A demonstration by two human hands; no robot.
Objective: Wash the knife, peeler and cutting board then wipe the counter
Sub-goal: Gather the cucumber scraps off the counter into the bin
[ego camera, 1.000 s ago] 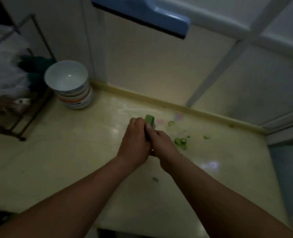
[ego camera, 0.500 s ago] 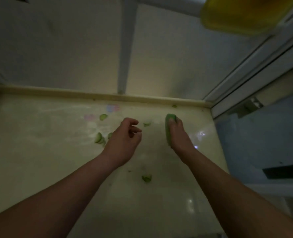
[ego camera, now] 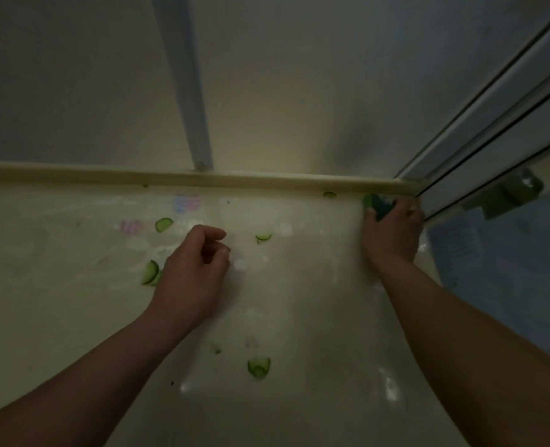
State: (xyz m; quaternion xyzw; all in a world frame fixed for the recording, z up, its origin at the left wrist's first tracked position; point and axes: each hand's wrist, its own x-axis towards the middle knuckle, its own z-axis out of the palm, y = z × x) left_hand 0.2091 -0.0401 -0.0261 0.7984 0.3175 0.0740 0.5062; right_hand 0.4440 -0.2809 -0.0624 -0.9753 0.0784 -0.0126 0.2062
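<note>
The pale counter [ego camera: 299, 317] is wet and strewn with green cucumber slices [ego camera: 151, 272]. My right hand [ego camera: 392, 233] grips a green sponge [ego camera: 376, 204] and presses it onto the counter in the far right corner, against the raised back edge. My left hand [ego camera: 193, 272] hovers over the middle of the counter with its fingers loosely curled and nothing in them. No knife, peeler or cutting board is in view.
A raised lip [ego camera: 170, 177] runs along the back of the counter under the wall. A sliding window frame [ego camera: 492, 150] borders the right end. More slices lie near the front [ego camera: 259, 367], by the back [ego camera: 164, 224] and in the middle [ego camera: 263, 237].
The hands parted: my right hand carried the sponge right and back to the far corner, while my left hand let go and stayed near the middle. The view swung right.
</note>
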